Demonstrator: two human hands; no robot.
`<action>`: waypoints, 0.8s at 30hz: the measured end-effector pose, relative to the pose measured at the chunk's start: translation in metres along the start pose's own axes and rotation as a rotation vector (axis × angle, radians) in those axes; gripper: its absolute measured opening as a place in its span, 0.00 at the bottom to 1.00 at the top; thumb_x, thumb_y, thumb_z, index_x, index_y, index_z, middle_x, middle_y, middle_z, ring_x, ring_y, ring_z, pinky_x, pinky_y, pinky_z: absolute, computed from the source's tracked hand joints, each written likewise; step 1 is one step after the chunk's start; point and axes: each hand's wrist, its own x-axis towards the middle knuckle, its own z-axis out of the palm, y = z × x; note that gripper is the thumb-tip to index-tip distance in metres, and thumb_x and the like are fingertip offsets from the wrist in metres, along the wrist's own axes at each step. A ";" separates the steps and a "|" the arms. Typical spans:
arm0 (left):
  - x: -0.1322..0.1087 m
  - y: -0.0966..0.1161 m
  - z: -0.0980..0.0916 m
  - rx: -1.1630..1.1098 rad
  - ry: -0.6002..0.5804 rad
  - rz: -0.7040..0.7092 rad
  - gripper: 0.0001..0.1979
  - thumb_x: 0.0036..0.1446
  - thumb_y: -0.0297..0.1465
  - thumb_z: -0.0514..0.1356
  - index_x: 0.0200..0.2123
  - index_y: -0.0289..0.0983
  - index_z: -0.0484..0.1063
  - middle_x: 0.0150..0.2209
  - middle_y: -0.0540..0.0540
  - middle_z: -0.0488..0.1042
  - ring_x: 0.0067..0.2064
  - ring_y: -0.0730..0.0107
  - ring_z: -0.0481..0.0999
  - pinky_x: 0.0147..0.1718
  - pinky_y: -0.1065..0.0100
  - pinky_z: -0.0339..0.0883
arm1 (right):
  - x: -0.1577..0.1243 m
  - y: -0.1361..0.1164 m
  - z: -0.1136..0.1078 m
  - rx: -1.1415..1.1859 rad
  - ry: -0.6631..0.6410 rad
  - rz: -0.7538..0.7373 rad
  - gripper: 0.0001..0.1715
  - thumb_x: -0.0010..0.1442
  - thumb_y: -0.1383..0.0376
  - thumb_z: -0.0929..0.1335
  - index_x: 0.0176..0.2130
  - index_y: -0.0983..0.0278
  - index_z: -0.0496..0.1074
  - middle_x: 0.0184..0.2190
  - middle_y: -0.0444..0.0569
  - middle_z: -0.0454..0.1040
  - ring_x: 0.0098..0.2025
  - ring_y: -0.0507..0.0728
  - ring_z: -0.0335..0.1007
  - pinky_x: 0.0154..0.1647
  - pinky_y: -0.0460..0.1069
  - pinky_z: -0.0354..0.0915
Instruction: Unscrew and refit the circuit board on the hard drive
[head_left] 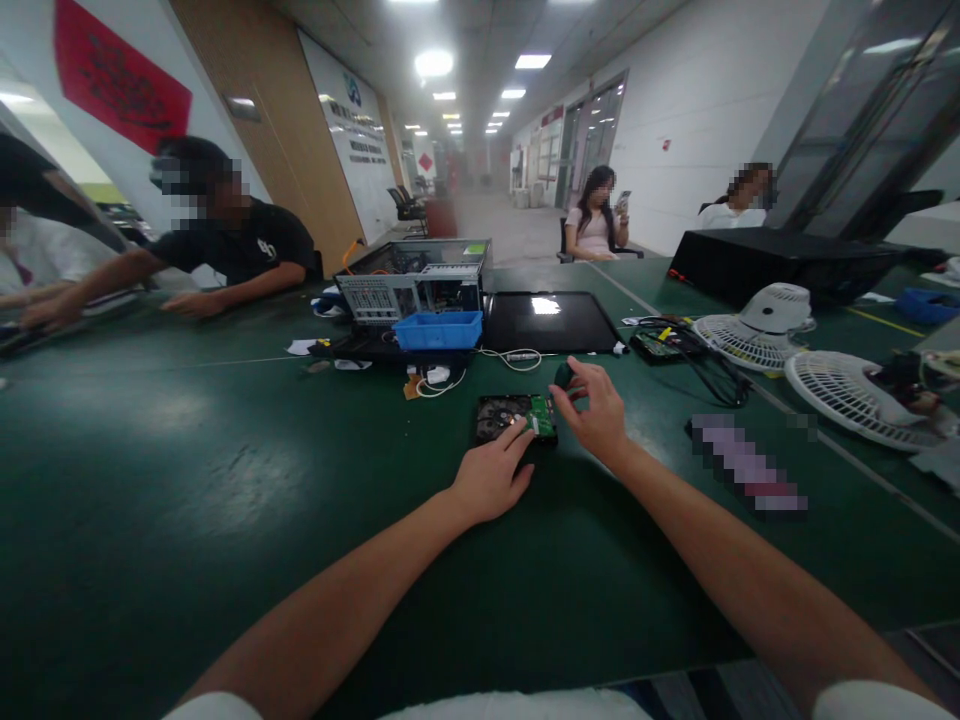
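Note:
A hard drive (496, 414) lies on the green tabletop in front of me, its green circuit board (543, 412) facing up on the right side. My left hand (495, 472) rests at its near edge, fingers stretched out over the board and thumb apart, covering part of the drive. Just right of the drive, my right hand (594, 408) pinches what looks like a screwdriver by its dark, rounded handle (564, 374). Its shaft and tip cannot be made out.
Behind the drive stand a blue bin (439, 330), an open computer case (412, 285) and a black panel (551, 325). Cables (720, 375), a fan (761, 325) and a blurred-out flat object (746, 465) lie to the right. Several people sit around; one person (240, 240) reaches across at left.

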 end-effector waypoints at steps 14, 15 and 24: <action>-0.001 -0.002 0.000 0.004 0.021 0.017 0.28 0.67 0.39 0.54 0.68 0.41 0.58 0.71 0.43 0.55 0.57 0.55 0.75 0.48 0.58 0.75 | -0.001 0.011 0.004 -0.001 0.040 0.027 0.29 0.63 0.62 0.71 0.61 0.58 0.62 0.50 0.54 0.72 0.38 0.57 0.77 0.39 0.56 0.79; -0.001 -0.002 0.001 0.006 0.022 0.015 0.28 0.67 0.39 0.54 0.68 0.40 0.58 0.71 0.43 0.55 0.57 0.55 0.75 0.48 0.57 0.75 | 0.000 0.010 0.003 -0.019 0.047 0.021 0.28 0.63 0.62 0.71 0.60 0.58 0.63 0.49 0.54 0.72 0.36 0.57 0.76 0.38 0.56 0.79; -0.001 -0.002 0.002 0.009 0.008 0.009 0.28 0.67 0.39 0.54 0.68 0.40 0.57 0.72 0.44 0.54 0.56 0.56 0.75 0.48 0.58 0.75 | 0.001 0.007 -0.002 0.036 0.001 0.022 0.28 0.63 0.62 0.71 0.59 0.57 0.63 0.50 0.54 0.69 0.38 0.57 0.76 0.41 0.57 0.78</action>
